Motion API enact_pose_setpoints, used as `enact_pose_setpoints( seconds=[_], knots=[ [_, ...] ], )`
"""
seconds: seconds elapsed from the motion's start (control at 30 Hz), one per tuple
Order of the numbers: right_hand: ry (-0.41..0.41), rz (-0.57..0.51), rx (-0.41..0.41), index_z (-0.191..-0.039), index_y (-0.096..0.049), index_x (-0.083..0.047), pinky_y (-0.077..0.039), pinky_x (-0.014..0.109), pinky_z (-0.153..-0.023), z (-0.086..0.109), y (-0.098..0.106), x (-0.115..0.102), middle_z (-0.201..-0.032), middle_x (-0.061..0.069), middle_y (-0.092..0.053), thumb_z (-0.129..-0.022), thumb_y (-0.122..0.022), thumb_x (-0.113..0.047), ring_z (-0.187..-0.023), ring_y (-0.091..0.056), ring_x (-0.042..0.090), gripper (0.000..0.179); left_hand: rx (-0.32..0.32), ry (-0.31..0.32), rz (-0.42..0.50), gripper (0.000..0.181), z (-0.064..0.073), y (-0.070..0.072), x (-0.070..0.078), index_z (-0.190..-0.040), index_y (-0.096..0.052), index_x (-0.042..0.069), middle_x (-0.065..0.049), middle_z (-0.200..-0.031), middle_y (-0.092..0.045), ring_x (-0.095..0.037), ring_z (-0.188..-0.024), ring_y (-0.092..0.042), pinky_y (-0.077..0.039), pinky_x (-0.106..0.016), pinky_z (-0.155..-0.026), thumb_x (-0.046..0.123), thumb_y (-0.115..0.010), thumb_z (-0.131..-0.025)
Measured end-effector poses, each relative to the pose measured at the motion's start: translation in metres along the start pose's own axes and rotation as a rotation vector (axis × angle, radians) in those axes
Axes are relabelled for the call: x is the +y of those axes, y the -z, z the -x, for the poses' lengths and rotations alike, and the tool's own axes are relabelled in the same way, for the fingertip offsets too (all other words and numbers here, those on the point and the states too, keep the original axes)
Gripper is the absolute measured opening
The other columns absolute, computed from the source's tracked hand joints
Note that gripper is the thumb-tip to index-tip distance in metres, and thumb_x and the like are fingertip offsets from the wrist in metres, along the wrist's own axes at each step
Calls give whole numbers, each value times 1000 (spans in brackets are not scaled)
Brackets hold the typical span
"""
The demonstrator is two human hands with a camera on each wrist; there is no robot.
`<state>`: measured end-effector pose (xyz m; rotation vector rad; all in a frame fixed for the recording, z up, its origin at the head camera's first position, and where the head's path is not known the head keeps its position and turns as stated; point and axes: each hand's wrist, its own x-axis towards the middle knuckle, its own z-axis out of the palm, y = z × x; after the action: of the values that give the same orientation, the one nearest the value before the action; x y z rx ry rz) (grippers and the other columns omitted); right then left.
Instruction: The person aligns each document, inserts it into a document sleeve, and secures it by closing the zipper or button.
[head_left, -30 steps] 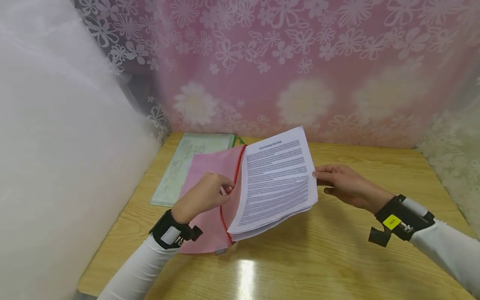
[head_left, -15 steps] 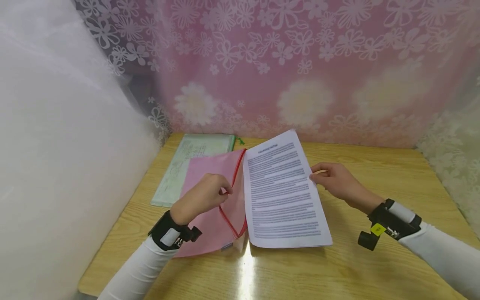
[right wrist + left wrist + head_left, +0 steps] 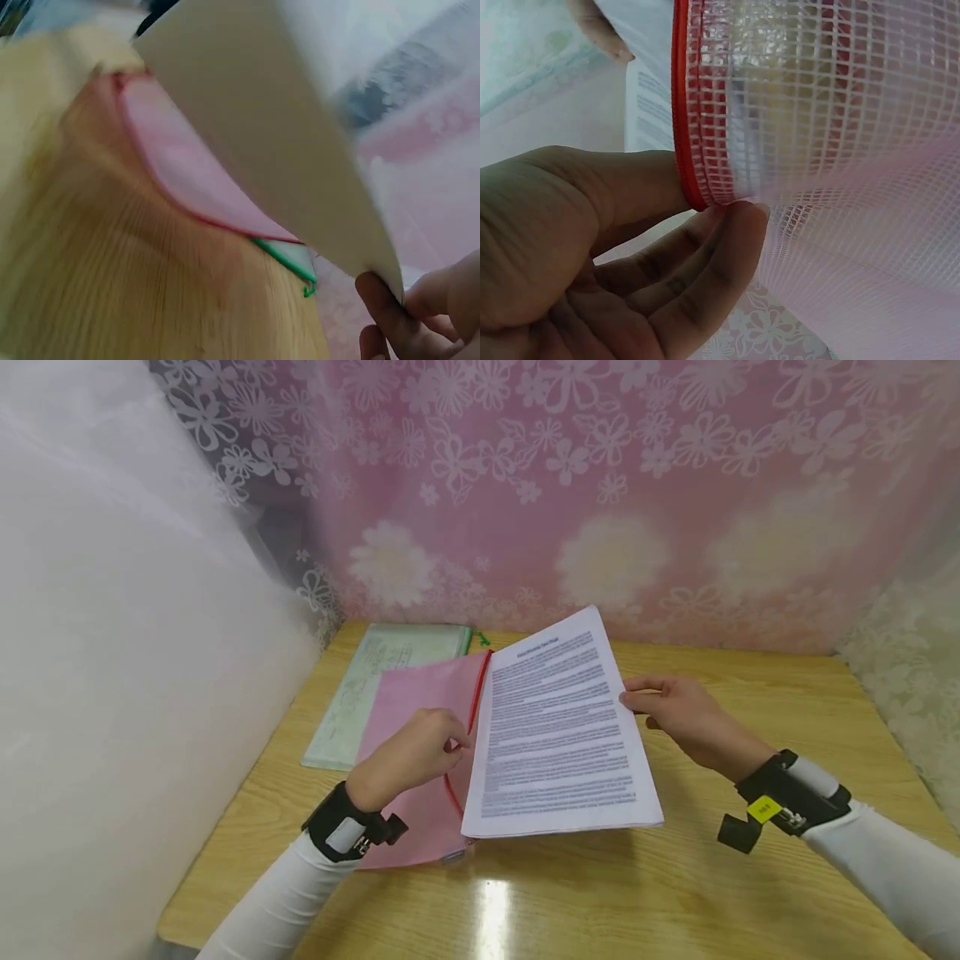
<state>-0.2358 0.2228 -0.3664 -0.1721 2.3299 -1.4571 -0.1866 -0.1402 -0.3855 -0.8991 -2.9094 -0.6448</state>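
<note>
A pink mesh zipper pouch with a red zipper edge lies on the left side of the table. My left hand pinches its zipper edge between thumb and fingers, as the left wrist view shows close up at the red zipper. Printed sheets of paper slant up at the pouch's mouth, their left edge right at the red zipper. With thumb and fingers my right hand pinches the right edge of the sheets. In the right wrist view the blank back of the paper hides part of the pouch.
Behind the pink pouch lies a pale green pouch with a green zipper edge, partly covered by it. The wooden table extends to the right and front. A flowered pink curtain hangs along the back, and white sheeting stands at the left.
The sheets' lower edge swung down and right, then lifted back left to the pouch mouth. My right hand shifted slightly left with them. The left hand stays nearly in place on the zipper edge.
</note>
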Motion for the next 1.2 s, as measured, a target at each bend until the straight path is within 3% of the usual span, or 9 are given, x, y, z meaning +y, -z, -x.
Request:
enact_pose_setpoints(
  seconds=[0.07, 0.17, 0.33, 0.5, 0.63, 0.77, 0.87, 1.0, 1.2],
  knots=[
    [6, 52, 34, -139, -58, 1, -47, 29, -80, 0, -2, -1, -111, 0, -75, -106, -58, -32, -88, -56, 16, 47, 3, -3, 1, 15, 0, -1, 1, -90, -83, 3, -6, -91, -74, -17, -84, -65, -55, -26, -75, -5, -72, -84],
    [3, 77, 70, -138, -59, 1, -46, 30, -80, -1, -4, -1, -105, -5, -76, -106, -57, -32, -87, -54, 15, 46, -11, 12, 2, 16, 0, -2, 3, -93, -82, 1, -8, -95, -72, -22, -92, -68, -57, -32, -82, -6, -72, -82],
    [-19, 2, 79, -140, -57, 1, -46, 31, -88, -1, -4, -1, -104, -16, -72, -107, -56, -34, -105, -60, 13, 48, -90, 69, 24, 31, 1, -6, 7, -110, -78, -6, -14, -110, -68, -28, -105, -65, -55, -41, -94, -6, -73, -79],
    [-36, -71, 69, -142, -54, 1, -43, 35, -97, -3, -7, 0, -117, -11, -67, -107, -57, -37, -118, -58, 17, 52, -124, 33, 12, 30, 0, -11, 9, -106, -76, -2, -16, -119, -62, -27, -105, -59, -52, -37, -82, -5, -70, -77],
    [-38, -109, 49, -143, -53, 1, -43, 34, -97, -4, -11, -1, -120, -9, -66, -106, -57, -36, -120, -57, 19, 52, -105, 14, 38, 21, -1, -16, 10, -100, -75, 1, -17, -120, -60, -27, -103, -57, -48, -33, -75, -4, -68, -81],
    [-15, -128, 14, -140, -56, 2, -44, 31, -87, -3, -15, -2, -115, -11, -70, -107, -57, -31, -111, -59, 17, 47, -45, -3, 36, 18, 0, -21, 10, -97, -73, -1, -19, -119, -61, -28, -105, -59, -54, -38, -83, -6, -66, -82],
    [-5, -128, -18, -139, -59, 2, -44, 30, -83, -1, -20, -1, -117, -9, -70, -107, -57, -30, -108, -60, 16, 45, -4, 5, 35, 28, 3, -23, 12, -107, -73, -7, -20, -121, -60, -29, -106, -60, -54, -39, -85, -9, -65, -81],
    [-20, -140, -39, -140, -59, 3, -44, 30, -86, 1, -27, -1, -121, -7, -69, -108, -56, -31, -110, -59, 17, 47, 16, 57, 68, 44, 8, -23, 14, -127, -66, -12, -22, -127, -57, -28, -106, -58, -50, -33, -74, -11, -66, -82],
    [-56, -237, -47, -145, -51, 3, -44, 30, -89, 5, -37, -1, -125, -4, -64, -109, -53, -32, -115, -57, 18, 51, 22, 76, 92, 45, 12, -19, 15, -129, -65, -9, -22, -130, -54, -27, -107, -56, -48, -29, -70, -9, -68, -84]
  ],
)
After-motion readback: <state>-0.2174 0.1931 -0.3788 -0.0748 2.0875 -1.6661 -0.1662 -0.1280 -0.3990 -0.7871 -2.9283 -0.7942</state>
